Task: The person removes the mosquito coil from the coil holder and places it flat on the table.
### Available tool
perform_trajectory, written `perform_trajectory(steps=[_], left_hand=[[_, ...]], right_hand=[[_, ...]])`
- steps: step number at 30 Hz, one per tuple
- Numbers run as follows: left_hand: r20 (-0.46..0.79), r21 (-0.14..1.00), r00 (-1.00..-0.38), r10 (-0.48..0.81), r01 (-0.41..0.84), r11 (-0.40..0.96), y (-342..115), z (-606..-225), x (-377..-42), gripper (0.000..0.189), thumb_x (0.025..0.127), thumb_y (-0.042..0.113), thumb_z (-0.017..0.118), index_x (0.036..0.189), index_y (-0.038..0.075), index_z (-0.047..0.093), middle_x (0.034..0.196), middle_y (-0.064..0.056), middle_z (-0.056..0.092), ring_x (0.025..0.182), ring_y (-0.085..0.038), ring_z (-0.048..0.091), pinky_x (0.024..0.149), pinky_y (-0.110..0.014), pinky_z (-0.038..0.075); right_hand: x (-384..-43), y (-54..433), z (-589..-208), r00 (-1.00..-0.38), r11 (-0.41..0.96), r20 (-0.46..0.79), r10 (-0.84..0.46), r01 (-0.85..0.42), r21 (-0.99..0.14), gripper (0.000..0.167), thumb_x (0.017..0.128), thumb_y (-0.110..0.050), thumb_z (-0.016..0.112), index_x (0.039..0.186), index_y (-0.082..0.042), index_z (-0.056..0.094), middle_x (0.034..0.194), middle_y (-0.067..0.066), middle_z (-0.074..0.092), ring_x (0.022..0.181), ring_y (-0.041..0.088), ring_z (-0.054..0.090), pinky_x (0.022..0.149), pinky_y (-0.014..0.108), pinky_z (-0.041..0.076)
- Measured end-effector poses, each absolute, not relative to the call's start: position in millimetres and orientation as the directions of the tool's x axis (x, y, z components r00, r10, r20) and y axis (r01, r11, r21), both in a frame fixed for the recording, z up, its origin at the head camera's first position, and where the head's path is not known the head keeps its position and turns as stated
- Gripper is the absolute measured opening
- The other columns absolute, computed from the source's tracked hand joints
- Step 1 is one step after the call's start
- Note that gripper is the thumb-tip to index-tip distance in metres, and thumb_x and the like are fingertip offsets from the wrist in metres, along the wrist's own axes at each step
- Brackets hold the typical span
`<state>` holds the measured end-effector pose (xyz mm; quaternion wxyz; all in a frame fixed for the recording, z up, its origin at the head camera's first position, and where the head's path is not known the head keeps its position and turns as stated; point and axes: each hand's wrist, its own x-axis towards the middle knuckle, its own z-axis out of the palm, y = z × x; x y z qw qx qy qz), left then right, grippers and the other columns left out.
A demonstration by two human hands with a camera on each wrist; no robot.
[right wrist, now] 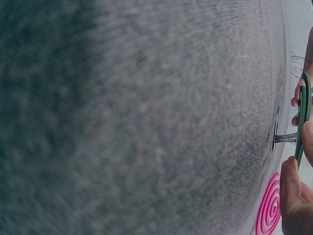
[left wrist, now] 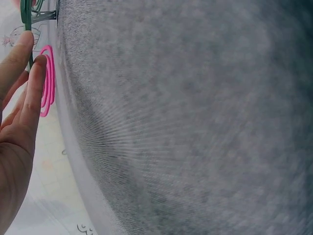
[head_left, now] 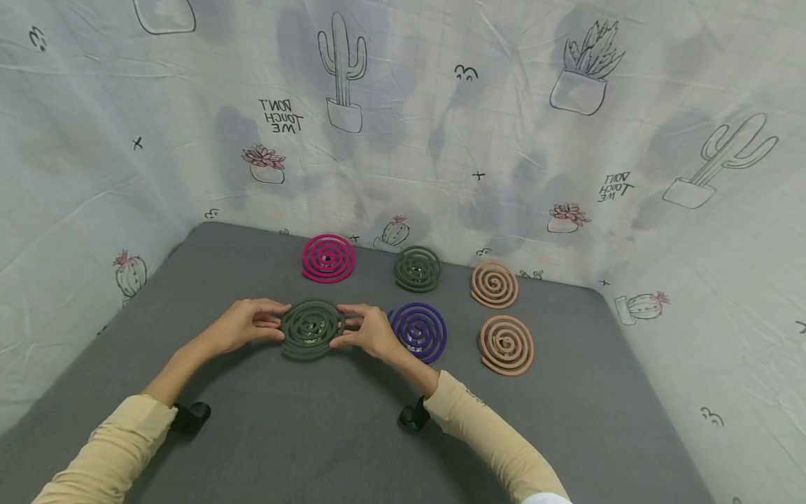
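Note:
Between both hands is a dark green spiral mosquito coil (head_left: 303,353), lying roughly flat at the front left of a group of coils. My left hand (head_left: 248,326) pinches its left edge between thumb and fingers. Its right edge is held by my right hand (head_left: 373,332), thumb nearer me and forefinger on the far side. Under the coil, the right wrist view reveals a small metal stand (right wrist: 285,138) reaching down to the cloth. The left wrist view has the green coil (left wrist: 26,13) edge-on at the fingertips. A purple coil (head_left: 418,332) is just right of my right hand.
Behind stand a pink coil (head_left: 328,258), another green coil (head_left: 418,269) and a tan coil (head_left: 495,283). A second tan coil (head_left: 506,344) is at the front right. Grey cloth (head_left: 302,441) covers the table; a printed curtain (head_left: 415,140) rises behind it.

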<state>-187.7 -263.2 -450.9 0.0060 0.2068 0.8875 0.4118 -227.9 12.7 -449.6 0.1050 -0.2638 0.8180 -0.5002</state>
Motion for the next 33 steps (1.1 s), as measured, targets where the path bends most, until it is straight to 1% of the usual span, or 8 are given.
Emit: perform_trajectory(steps=[9, 17, 25, 27, 33], left_hand=[[0.162, 0.728, -0.912, 0.377, 0.369, 0.578, -263.0, -448.5, -187.3, 0.053, 0.078, 0.005, 0.077, 0.124, -0.013, 0.057, 0.121, -0.030, 0.058, 0.097, -0.035, 0.066, 0.079, -0.031, 0.057], [0.147, 0.737, -0.914, 0.378, 0.356, 0.574, -263.0, -444.6, -185.2, 0.053, 0.080, 0.008, 0.076, 0.125, -0.012, 0.056, 0.121, -0.032, 0.057, 0.097, -0.034, 0.066, 0.078, -0.031, 0.058], [0.134, 0.740, -0.918, 0.374, 0.344, 0.578, -262.3, -440.8, -183.7, 0.054, 0.081, 0.009, 0.075, 0.127, -0.012, 0.055, 0.124, -0.032, 0.056, 0.098, -0.034, 0.065, 0.079, -0.031, 0.057], [0.135, 0.740, -0.917, 0.375, 0.345, 0.577, -262.2, -439.8, -183.6, 0.054, 0.081, 0.009, 0.075, 0.127, -0.012, 0.055, 0.124, -0.032, 0.056, 0.098, -0.034, 0.066, 0.078, -0.031, 0.057], [0.143, 0.746, -0.916, 0.375, 0.349, 0.568, -261.7, -436.7, -183.2, 0.054, 0.081, 0.008, 0.075, 0.127, -0.012, 0.055, 0.124, -0.032, 0.056, 0.099, -0.034, 0.066, 0.078, -0.031, 0.058]], right_hand=[[-227.7, 13.0, -449.4, -0.841, 0.348, 0.102, -0.532, -0.327, -0.879, 0.064, 0.066, -0.002, 0.085, 0.126, -0.002, 0.062, 0.127, 0.017, 0.058, 0.100, 0.026, 0.067, 0.073, 0.018, 0.056], [-228.1, 13.3, -451.0, -0.839, 0.334, 0.111, -0.532, -0.328, -0.884, 0.062, 0.067, -0.003, 0.085, 0.125, -0.002, 0.063, 0.126, 0.016, 0.060, 0.101, 0.028, 0.067, 0.073, 0.019, 0.056], [-228.2, 13.9, -445.6, -0.835, 0.318, 0.088, -0.543, -0.302, -0.899, 0.061, 0.068, 0.005, 0.082, 0.125, 0.006, 0.060, 0.125, 0.023, 0.059, 0.101, 0.036, 0.065, 0.072, 0.026, 0.058], [-228.0, 14.1, -443.8, -0.837, 0.327, 0.084, -0.540, -0.301, -0.896, 0.061, 0.068, 0.003, 0.083, 0.125, 0.004, 0.060, 0.125, 0.022, 0.060, 0.101, 0.035, 0.066, 0.072, 0.025, 0.058], [-229.6, 15.0, -441.7, -0.846, 0.350, 0.074, -0.527, -0.296, -0.889, 0.062, 0.067, -0.006, 0.086, 0.125, -0.005, 0.064, 0.124, 0.014, 0.063, 0.097, 0.023, 0.068, 0.072, 0.021, 0.057]])
